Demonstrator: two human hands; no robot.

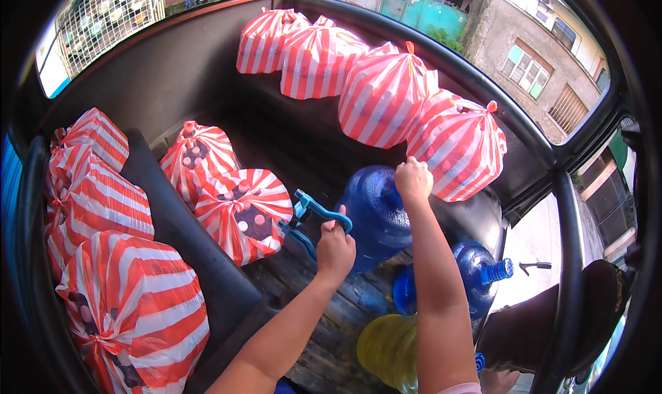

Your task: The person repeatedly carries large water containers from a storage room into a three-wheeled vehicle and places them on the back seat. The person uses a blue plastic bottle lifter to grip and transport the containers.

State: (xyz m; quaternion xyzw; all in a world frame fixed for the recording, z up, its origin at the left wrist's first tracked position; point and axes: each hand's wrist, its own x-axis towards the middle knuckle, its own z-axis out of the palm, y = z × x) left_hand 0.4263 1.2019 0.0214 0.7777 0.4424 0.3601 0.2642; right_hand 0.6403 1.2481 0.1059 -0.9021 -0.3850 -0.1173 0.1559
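My right hand [414, 179] is closed around the neck of a large blue water jug [374, 221], which stands upright on the slatted floor. Left of the jug, my left hand [336, 251] grips a light-blue plastic jug handle [303, 214] with curved arms and a dark part at its middle. That handle is held apart from the jug's neck, close to a striped bag of bottles [248, 218]. A second blue jug [476, 273] is tilted, its neck pointing right. My right forearm partly covers a yellowish jug [389, 349].
Red-and-white striped bags [386, 97] line the far bench, and more bags [138, 304] rest on the left bench [186, 221]. Another striped bag [196, 156] sits on the floor. At the right are a black upright bar [572, 256] and a dark brown shape [552, 318].
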